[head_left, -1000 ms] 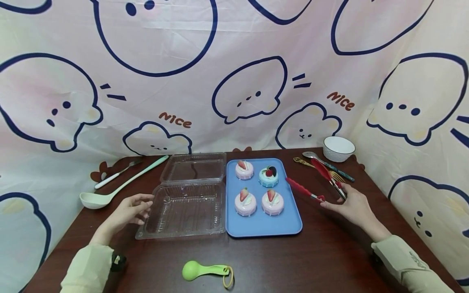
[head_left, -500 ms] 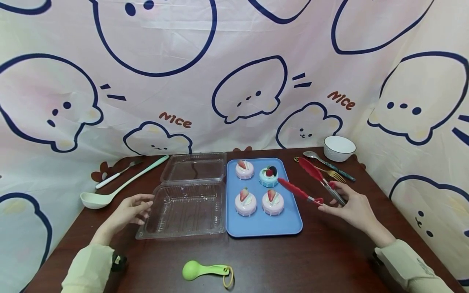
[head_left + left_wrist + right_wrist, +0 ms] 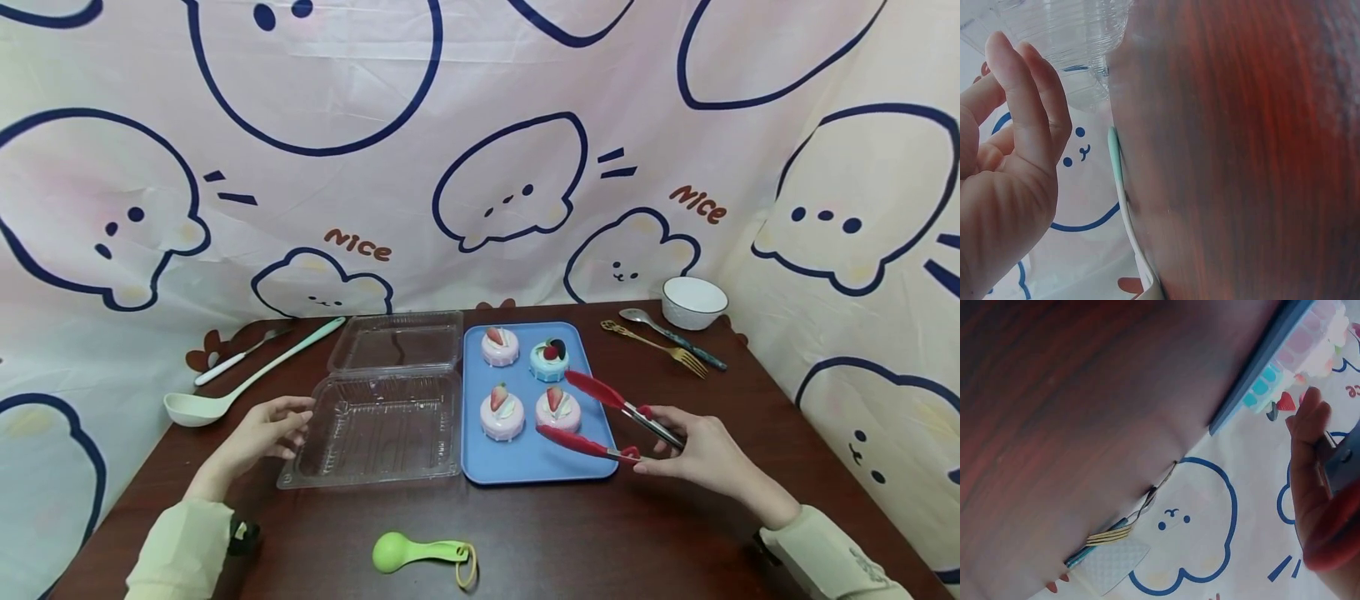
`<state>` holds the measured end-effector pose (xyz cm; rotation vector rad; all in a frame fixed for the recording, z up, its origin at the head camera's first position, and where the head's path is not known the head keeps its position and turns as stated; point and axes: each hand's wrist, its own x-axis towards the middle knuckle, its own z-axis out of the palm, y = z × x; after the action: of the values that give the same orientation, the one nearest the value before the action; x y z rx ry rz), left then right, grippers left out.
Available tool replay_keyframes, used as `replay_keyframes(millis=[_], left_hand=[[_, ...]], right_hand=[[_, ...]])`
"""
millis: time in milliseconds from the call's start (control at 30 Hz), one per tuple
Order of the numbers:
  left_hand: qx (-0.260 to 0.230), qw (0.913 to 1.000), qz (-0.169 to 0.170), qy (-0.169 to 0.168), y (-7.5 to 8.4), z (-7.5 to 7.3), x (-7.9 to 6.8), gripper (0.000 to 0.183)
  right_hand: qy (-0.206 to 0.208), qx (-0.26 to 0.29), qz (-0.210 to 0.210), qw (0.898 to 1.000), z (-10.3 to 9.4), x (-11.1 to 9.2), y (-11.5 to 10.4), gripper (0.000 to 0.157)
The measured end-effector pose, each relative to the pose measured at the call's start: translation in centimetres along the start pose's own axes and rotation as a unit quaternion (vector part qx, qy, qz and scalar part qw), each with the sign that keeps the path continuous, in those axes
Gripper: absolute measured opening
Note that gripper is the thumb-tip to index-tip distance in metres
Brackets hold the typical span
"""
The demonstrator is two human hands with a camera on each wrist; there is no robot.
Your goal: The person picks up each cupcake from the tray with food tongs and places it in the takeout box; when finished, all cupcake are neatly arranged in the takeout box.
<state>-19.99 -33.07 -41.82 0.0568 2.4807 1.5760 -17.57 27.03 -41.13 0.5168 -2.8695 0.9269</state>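
My right hand (image 3: 697, 446) grips a pair of red-tipped tongs (image 3: 597, 390) with the arms spread. Their tips reach over the right side of a blue tray (image 3: 498, 468), one on each side of the near-right pink cake (image 3: 557, 414). Two more pink cakes with strawberries, one far left (image 3: 500, 352) and one near left (image 3: 501, 422), share the tray with a blue cake (image 3: 550, 368). At the left edge of a clear plastic clamshell box (image 3: 390, 442), lid folded back, my left hand (image 3: 266, 429) hovers with loosely bent fingers, holding nothing.
A white ladle (image 3: 198, 410) and a white-handled utensil (image 3: 225, 367) lie at the left. Back right are a gold fork (image 3: 652, 342), a spoon (image 3: 678, 337) and a white bowl (image 3: 693, 305). A green measuring spoon (image 3: 412, 553) lies in front.
My right hand has carried the tongs left and toward me, from beside the forks to over the tray and around the near-right pink cake. My left hand has stayed put.
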Motion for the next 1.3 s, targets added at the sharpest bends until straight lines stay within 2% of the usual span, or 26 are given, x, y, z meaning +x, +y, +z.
replay_keyframes(millis=[300,667,1100,1300], left_hand=[[0.001,1.0,0.003,0.001,0.0,0.1,0.0,0.054],[0.005,1.0,0.004,0.003,-0.1,0.0,0.0,0.054],[0.002,1.0,0.004,0.003,0.1,0.0,-0.1,0.055],[0.001,1.0,0.004,0.003,0.1,0.0,-0.1,0.054]], right_hand=[[-0.011,-0.009,-0.008,1.0,0.9,0.1,0.4,0.075],[-0.027,-0.014,0.004,1.0,1.1,0.3,0.8,0.074],[-0.02,-0.019,-0.009,1.0,1.1,0.3,0.7,0.07],[0.001,-0.027,-0.031,0.999,1.0,0.3,0.8,0.068]])
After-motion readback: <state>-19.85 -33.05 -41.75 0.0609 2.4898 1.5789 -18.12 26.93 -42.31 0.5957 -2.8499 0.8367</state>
